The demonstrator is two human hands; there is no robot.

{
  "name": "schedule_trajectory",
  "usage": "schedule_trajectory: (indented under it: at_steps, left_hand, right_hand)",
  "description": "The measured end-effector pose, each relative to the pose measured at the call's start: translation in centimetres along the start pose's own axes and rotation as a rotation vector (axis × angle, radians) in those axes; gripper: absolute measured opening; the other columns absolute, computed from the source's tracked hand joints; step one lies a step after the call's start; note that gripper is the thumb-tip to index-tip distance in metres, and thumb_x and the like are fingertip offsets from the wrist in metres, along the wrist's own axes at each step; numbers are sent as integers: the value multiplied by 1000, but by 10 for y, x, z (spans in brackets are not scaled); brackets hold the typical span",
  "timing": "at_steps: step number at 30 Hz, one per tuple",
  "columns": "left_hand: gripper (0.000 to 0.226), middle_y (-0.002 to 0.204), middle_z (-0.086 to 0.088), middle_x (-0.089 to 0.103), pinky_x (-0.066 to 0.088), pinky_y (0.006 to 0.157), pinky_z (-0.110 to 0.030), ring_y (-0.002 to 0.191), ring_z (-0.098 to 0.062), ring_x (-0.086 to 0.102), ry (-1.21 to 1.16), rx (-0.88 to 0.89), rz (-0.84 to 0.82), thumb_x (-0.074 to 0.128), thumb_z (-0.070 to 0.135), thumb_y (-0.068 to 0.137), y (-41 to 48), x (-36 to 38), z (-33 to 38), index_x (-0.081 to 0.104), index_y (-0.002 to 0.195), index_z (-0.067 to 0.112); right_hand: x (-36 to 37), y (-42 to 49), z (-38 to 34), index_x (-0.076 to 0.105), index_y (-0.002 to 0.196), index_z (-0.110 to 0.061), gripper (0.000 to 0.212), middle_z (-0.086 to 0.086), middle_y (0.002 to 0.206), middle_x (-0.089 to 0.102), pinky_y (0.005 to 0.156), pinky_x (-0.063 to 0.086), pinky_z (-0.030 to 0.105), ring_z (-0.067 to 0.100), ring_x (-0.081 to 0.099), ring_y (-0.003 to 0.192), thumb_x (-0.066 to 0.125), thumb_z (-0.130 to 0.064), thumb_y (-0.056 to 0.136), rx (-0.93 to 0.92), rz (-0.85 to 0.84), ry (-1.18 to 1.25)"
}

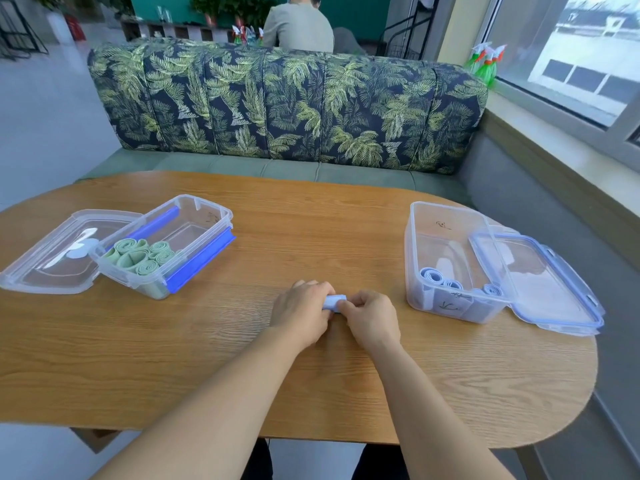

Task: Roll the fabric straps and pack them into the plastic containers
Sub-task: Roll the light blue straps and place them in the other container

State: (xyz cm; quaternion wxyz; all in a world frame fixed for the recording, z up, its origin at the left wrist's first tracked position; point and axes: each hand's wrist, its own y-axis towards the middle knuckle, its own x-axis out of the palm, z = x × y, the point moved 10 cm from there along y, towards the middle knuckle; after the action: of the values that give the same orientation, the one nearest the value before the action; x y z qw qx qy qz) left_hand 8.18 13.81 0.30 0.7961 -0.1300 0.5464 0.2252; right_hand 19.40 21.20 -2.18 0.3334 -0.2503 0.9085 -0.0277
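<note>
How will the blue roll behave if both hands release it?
Likely soft and light: the left hand and right hand pinch the blue roll. It may spring loose; green rolls in the left container look slack.

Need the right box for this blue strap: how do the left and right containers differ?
The left container holds green rolls; the right container holds blue rolls. The left container has blue clips along its long sides; the right container shows none. Both are clear plastic and open.
</note>
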Motion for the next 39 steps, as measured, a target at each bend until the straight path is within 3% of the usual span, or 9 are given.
schedule_trajectory:
  at_steps: [5,8,13,17,20,26,29,35,39]
  left_hand:
    - [17,105,12,62,44,79,-33,101,-15,54,-154,-17,-11,57,34,91,-7,-9,1,59,108,34]
    - [12,88,10,66,48,72,-34,83,-18,61,-360,-68,-47,62,35,84,-12,-14,-2,63,97,36]
    - [11,83,5,67,43,65,-17,69,-7,55,-666,-29,-101,67,16,86,-26,-28,12,67,95,23]
    - [17,93,-9,71,44,79,-29,81,-12,59,-839,46,-200,69,20,85,-45,-36,27,70,100,13]
    - [21,86,0,70,43,73,-18,76,-4,58,-913,83,-267,69,17,88,-57,-39,41,69,106,7]
    - [22,93,1,72,48,73,-13,81,-2,62,-882,120,-289,65,10,91,-73,-47,65,68,112,11]
    - [34,103,1,71,52,80,-19,86,-7,65,-764,176,-218,69,10,87,-75,-54,78,63,119,17]
    - [31,88,14,68,54,83,-42,85,-13,65,-505,156,-136,64,42,71,-72,-51,85,61,102,43]
    - [23,82,16,66,51,76,-35,75,-6,59,-570,160,-103,67,31,80,-68,-49,89,61,98,43]
  right_hand:
    - [-12,-3,-11,63,71,-23,10,-4,69,65,68,51,36,19,61,69,67,-28,78,-61,-9,178]
    - [-28,-11,-24,65,93,-22,17,-3,89,67,74,55,42,22,66,79,71,-24,77,-135,-45,264]
    - [-45,-33,-46,57,127,-23,51,-3,115,60,64,42,18,9,59,83,71,-8,80,-265,-226,174]
    - [-56,-56,-56,60,127,-19,49,0,113,63,59,44,16,9,57,76,71,-6,81,-319,-309,173]
    - [-68,-73,-64,64,121,-14,42,-3,102,65,57,43,11,4,54,71,71,-3,81,-376,-312,130]
    - [-89,-91,-64,70,96,-16,25,-3,71,60,57,43,18,13,51,68,70,1,78,-393,-279,130]
    - [-94,-92,-65,72,91,-12,22,4,75,62,57,43,24,15,52,67,70,2,75,-402,-248,105]
    - [-100,-87,-62,72,92,-5,18,9,74,62,57,47,26,18,55,66,69,2,75,-403,-200,73]
    - [-106,-85,-59,72,91,-7,17,5,74,61,56,45,25,14,53,65,73,-1,75,-411,-211,112]
